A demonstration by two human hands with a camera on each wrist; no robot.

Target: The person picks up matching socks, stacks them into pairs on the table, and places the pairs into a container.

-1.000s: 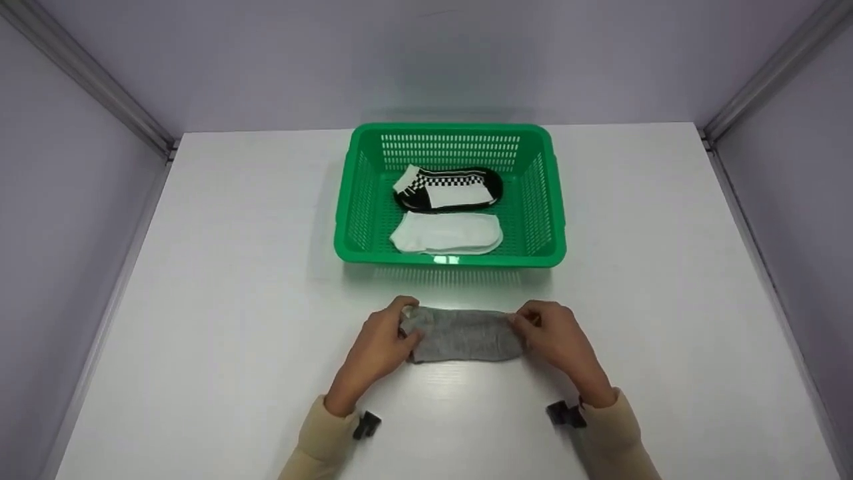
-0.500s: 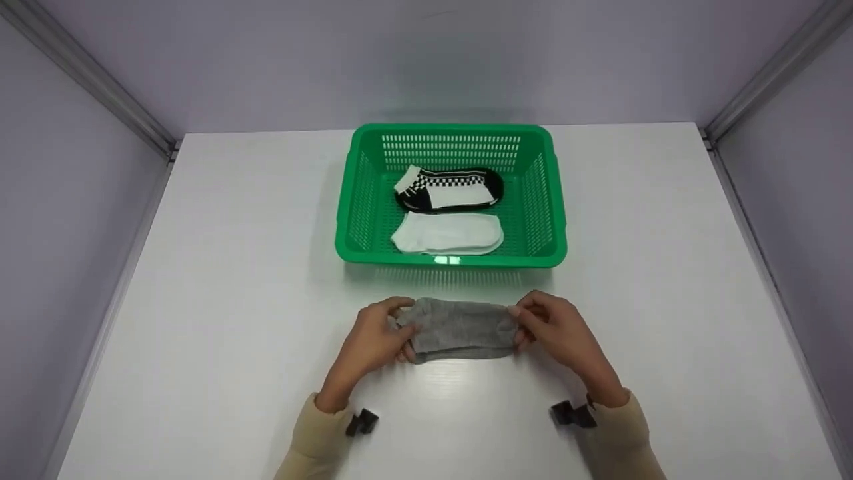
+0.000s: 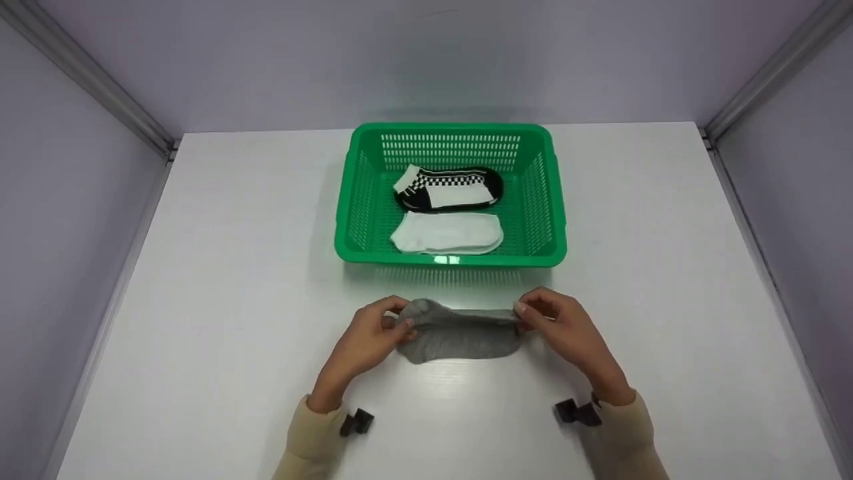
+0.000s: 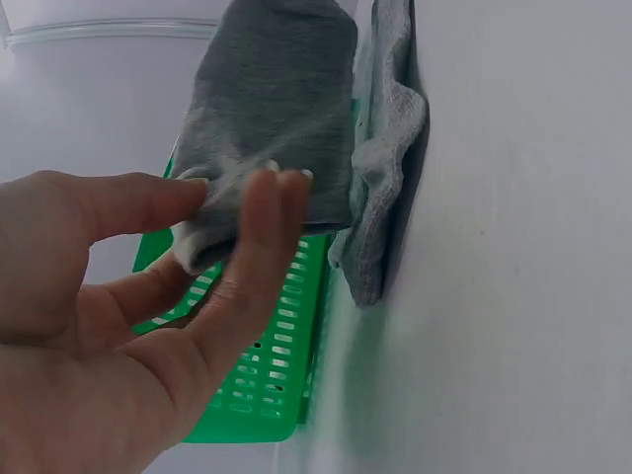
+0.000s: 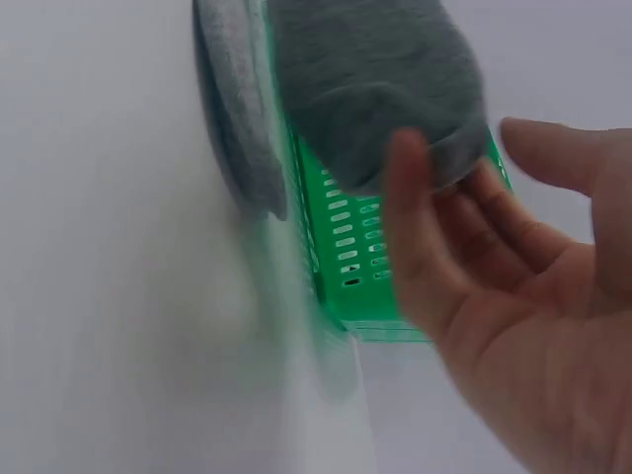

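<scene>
Two grey ankle socks are in front of me, one above the other. The upper grey sock (image 3: 426, 311) is raised off the table between my hands, tilted so it shows narrow in the head view. My left hand (image 3: 368, 337) pinches its cuff end, and the left wrist view shows thumb and fingertips on the cloth (image 4: 272, 99). At the opposite, rounded end, my right hand (image 3: 558, 325) holds the sock (image 5: 375, 79) by thumb and fingers. The lower grey sock (image 3: 463, 343) lies flat on the table beneath, its edge wavy in the left wrist view.
Just beyond the hands stands a green plastic basket (image 3: 450, 261). Inside it lie a black-and-white checkered pair of socks (image 3: 460, 195) and a white pair (image 3: 446, 233), side by side. Pale walls (image 3: 460, 60) enclose the white table (image 3: 233, 267) at the back and sides.
Both hands have lifted the upper sock off the lower one and tilted it, baring more of the lower sock. The hands have shifted slightly outward. Basket and its socks have stayed put.
</scene>
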